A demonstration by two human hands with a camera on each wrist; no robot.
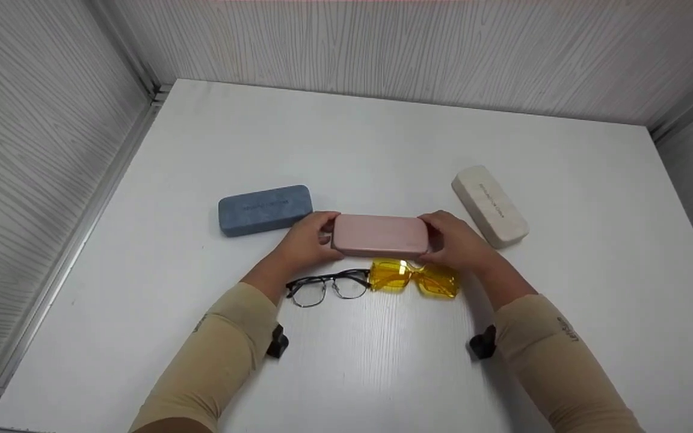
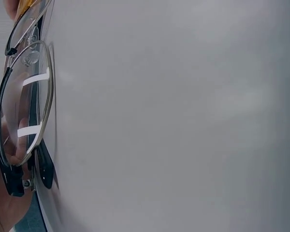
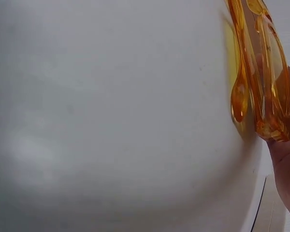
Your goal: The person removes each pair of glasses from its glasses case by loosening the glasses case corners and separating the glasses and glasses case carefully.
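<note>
A pink glasses case (image 1: 381,234), closed, lies between both hands in the middle of the head view. My left hand (image 1: 310,240) grips its left end, fingers at the back and thumb at the front. At the right end, my right hand (image 1: 455,240) holds it the same way. Just in front lie black-framed eyeglasses (image 1: 329,286), their lenses large in the left wrist view, where the left hand (image 2: 7,193) shows behind them. Beside these are yellow-tinted glasses (image 1: 414,279); in the right wrist view their amber frame (image 3: 268,87) partly covers the right hand (image 3: 287,159).
A blue glasses case (image 1: 265,209) lies just behind the left hand. Off to the right, a cream glasses case (image 1: 489,206) sits at a slant near the right wrist. The white table (image 1: 352,138) meets wood-grained panels (image 1: 382,54) at the back and the left.
</note>
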